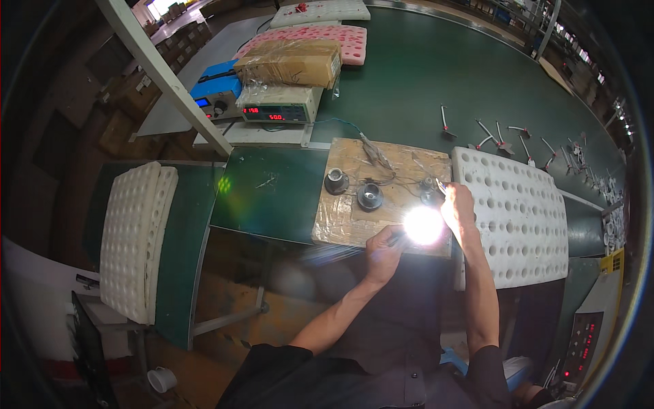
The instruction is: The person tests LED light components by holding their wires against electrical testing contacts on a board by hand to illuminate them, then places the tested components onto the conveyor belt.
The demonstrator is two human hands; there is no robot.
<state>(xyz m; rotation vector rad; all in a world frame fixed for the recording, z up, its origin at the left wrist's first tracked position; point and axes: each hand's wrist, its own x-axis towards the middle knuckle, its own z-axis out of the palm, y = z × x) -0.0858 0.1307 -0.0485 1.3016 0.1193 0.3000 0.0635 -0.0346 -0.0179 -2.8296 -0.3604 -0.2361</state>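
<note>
A lit lamp (424,226) glows white over the near right part of a wooden board (335,221); its glare hides its shape. My left hand (383,255) is closed at the lamp's left edge, its fingertips partly lost in the light. Beyond the lamp, my right hand (459,208) pinches a thin, light-coloured piece (441,185), too small to name. Just left of those fingers stands a grey lamp socket (428,193). Two darker round sockets, one left (336,180) and one centre (370,196), are fixed to the board, with a cable (376,153) running to them.
White foam trays with holes stand right (518,218) and left (133,238). Behind are a meter with red digits (276,112), a blue instrument (218,85), a cardboard box (289,63) and a pink foam tray (351,44). Several small parts with red sleeves (487,140) lie at the far right.
</note>
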